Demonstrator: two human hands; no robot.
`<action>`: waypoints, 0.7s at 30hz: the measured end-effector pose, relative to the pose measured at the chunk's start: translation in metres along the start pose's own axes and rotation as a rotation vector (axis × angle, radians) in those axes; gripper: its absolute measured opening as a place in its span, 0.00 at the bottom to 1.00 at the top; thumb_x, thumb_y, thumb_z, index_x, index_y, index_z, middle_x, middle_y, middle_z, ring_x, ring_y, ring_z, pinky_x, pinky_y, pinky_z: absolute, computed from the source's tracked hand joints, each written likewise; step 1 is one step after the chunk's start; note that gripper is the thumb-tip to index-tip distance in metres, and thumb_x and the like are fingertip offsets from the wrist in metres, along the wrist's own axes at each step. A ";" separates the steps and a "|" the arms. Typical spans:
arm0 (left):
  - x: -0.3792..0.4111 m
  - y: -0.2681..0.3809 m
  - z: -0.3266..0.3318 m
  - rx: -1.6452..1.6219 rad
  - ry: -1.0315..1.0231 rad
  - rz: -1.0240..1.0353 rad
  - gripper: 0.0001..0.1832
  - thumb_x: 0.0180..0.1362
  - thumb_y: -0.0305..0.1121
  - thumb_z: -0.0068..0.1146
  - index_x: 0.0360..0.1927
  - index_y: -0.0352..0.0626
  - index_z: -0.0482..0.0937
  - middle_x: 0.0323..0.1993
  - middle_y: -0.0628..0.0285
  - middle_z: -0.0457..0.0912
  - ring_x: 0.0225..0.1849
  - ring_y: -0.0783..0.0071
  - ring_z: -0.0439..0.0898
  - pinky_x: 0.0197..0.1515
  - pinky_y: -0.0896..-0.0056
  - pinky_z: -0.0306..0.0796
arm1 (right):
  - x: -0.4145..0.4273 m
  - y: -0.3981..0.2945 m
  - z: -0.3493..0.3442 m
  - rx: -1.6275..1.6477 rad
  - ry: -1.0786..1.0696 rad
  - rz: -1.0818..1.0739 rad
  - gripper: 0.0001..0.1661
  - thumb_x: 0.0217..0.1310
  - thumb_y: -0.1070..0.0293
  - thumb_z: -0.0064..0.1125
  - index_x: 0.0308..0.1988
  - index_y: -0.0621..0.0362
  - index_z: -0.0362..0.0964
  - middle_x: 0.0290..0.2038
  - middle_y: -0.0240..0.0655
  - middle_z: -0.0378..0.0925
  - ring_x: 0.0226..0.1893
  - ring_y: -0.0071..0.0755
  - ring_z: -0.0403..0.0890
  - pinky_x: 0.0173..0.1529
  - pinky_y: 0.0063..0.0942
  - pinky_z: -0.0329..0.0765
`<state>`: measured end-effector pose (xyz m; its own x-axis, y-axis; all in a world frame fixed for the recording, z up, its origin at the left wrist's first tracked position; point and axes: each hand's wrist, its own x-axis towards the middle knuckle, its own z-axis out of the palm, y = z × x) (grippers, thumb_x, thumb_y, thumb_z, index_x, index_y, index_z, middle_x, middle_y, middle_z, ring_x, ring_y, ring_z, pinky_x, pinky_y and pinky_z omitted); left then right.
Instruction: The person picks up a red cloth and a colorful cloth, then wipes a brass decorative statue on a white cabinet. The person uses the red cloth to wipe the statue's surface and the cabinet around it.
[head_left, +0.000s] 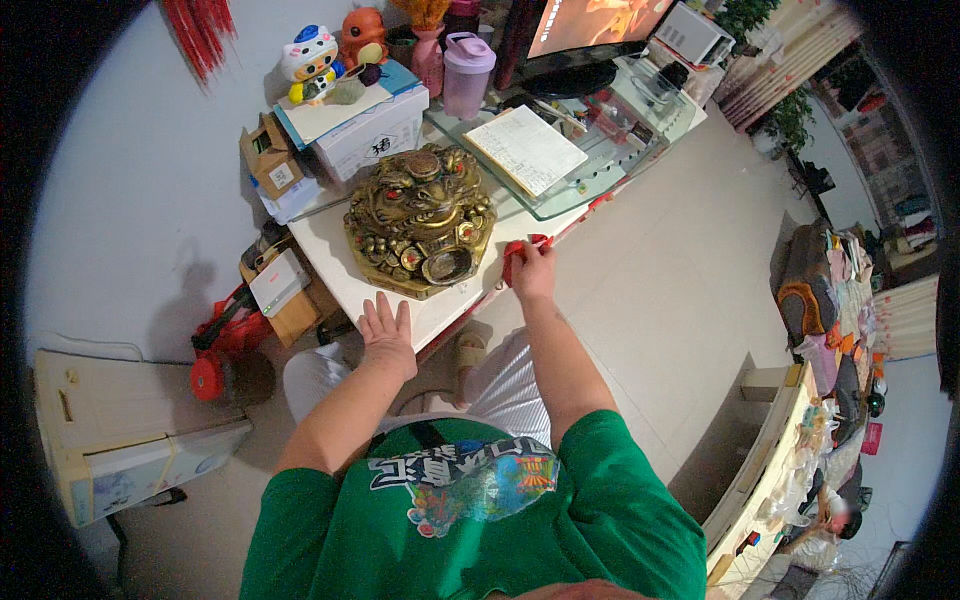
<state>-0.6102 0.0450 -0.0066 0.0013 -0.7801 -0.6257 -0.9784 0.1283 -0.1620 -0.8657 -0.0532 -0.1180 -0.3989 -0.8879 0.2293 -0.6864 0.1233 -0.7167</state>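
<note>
A gold-coloured money toad statue (420, 217) with red eyes and coins about it stands on the white cabinet top (322, 240). Its octagonal base lies near the front edge. My left hand (386, 326) is spread, palm upturned, just before the base, and holds nothing. To the right of the statue, my right hand (532, 270) grips a red cloth (513, 261) at the cabinet's edge; part of the cloth is hidden by the fingers.
Behind the statue are a white box (375, 135) with figurines, a lidded purple cup (468, 75) and an open notebook (525, 150) on a glass shelf (600, 180). A router (279, 283) sits left, above a red toy vehicle (232, 330). A person (836, 517) is far right.
</note>
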 end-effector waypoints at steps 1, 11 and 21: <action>-0.001 -0.002 0.000 -0.010 0.001 0.001 0.57 0.51 0.38 0.58 0.78 0.44 0.32 0.75 0.33 0.22 0.76 0.29 0.24 0.74 0.36 0.25 | 0.011 0.001 -0.001 -0.008 -0.030 0.046 0.19 0.55 0.64 0.64 0.48 0.55 0.80 0.52 0.56 0.71 0.50 0.62 0.76 0.56 0.43 0.75; 0.006 -0.002 0.011 0.004 0.050 -0.008 0.55 0.52 0.34 0.55 0.77 0.43 0.32 0.75 0.33 0.23 0.75 0.27 0.25 0.73 0.34 0.25 | -0.051 -0.049 -0.015 -0.096 -0.270 -0.215 0.20 0.56 0.60 0.64 0.48 0.55 0.79 0.48 0.51 0.74 0.47 0.57 0.77 0.52 0.45 0.77; 0.004 -0.008 0.015 -0.029 0.059 0.002 0.55 0.52 0.33 0.56 0.77 0.43 0.33 0.76 0.34 0.23 0.76 0.29 0.25 0.74 0.36 0.26 | -0.065 -0.057 -0.015 0.021 -0.144 -0.295 0.17 0.52 0.67 0.64 0.44 0.59 0.77 0.43 0.52 0.75 0.43 0.59 0.78 0.50 0.48 0.77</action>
<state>-0.5992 0.0501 -0.0192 -0.0115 -0.8146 -0.5799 -0.9839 0.1125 -0.1386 -0.8097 0.0038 -0.0824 -0.0938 -0.9377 0.3344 -0.7463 -0.1561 -0.6470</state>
